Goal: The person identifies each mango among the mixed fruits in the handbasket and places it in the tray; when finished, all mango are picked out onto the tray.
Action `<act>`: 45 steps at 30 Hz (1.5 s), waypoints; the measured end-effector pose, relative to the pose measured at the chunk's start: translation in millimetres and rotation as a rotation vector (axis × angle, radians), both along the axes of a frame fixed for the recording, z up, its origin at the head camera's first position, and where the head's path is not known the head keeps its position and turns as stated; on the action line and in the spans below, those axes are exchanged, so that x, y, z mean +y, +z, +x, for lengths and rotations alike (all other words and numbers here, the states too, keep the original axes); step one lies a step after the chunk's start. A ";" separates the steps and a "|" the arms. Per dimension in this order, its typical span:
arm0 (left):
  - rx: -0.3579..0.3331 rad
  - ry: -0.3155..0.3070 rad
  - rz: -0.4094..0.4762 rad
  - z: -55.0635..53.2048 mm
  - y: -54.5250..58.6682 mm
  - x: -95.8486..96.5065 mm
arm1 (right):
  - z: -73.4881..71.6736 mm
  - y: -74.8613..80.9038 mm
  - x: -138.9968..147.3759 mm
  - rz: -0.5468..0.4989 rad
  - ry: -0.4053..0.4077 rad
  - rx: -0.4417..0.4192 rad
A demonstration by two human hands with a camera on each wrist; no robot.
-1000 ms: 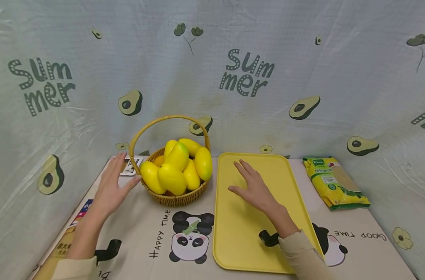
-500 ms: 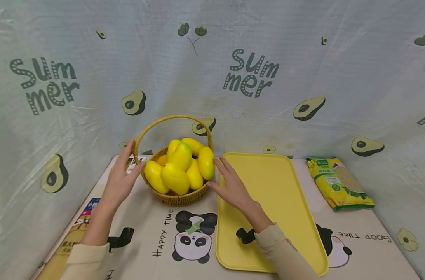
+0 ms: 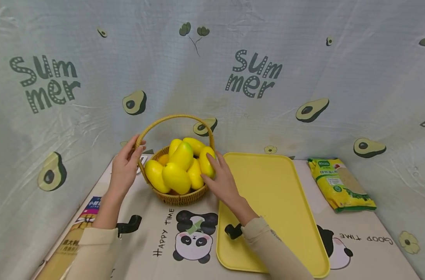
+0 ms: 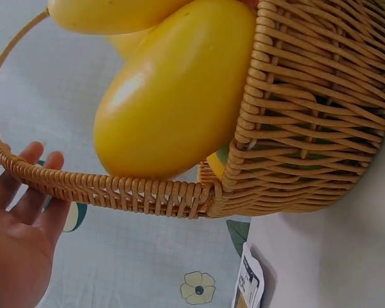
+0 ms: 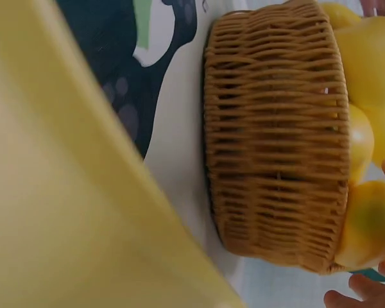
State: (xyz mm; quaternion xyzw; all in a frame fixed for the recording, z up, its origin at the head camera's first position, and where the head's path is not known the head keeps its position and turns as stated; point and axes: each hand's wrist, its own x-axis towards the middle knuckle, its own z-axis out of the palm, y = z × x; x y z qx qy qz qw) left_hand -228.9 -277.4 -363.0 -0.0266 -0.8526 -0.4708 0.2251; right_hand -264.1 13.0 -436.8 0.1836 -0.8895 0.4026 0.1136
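Note:
A wicker basket (image 3: 181, 200) with a tall arched handle stands on the table, heaped with several yellow mangoes (image 3: 176, 178). At the handle's left side, my left hand (image 3: 124, 167) holds it, the fingers passing behind the wicker and curling round it in the left wrist view. My right hand (image 3: 223, 181) reaches over the basket's right rim, thumb and fingers spread around the rightmost mango (image 3: 207, 162). In the right wrist view that mango (image 5: 371, 221) lies between the thumb and the fingertips (image 5: 366, 289), with a small gap at the fingertips.
A yellow tray (image 3: 268, 194) lies right of the basket, beneath my right forearm. Farther right is a yellow-green food packet (image 3: 341, 184). Another packet (image 3: 70, 241) lies along the left edge. A patterned curtain (image 3: 254, 128) closes off the back and sides.
Both hands have moved in towards the basket. My left hand has taken hold of the handle; the right has travelled left from over the tray to the rightmost mango.

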 end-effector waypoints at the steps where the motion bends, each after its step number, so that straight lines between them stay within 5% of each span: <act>1: 0.007 0.001 0.006 -1.0 0.2 0.0 | -0.4 0.0 -2.0 -0.004 -0.009 0.001; 13: 0.022 0.071 0.080 -7.7 -4.6 2.4 | -3.1 -1.6 -16.4 -0.078 -0.099 0.036; 26: 0.038 0.080 0.129 -12.6 -9.7 6.2 | -2.4 -1.0 -18.0 -0.092 -0.159 0.060; 33: 0.038 0.097 0.129 -1.1 6.7 16.2 | -0.1 1.6 -12.9 -0.123 -0.164 0.119; 38: 0.056 0.110 0.126 -12.7 -8.1 5.0 | 0.6 3.3 -6.7 -0.131 -0.149 0.178; 45: 0.072 0.110 0.135 -12.1 -8.9 1.7 | 0.5 4.8 1.5 -0.131 -0.126 0.208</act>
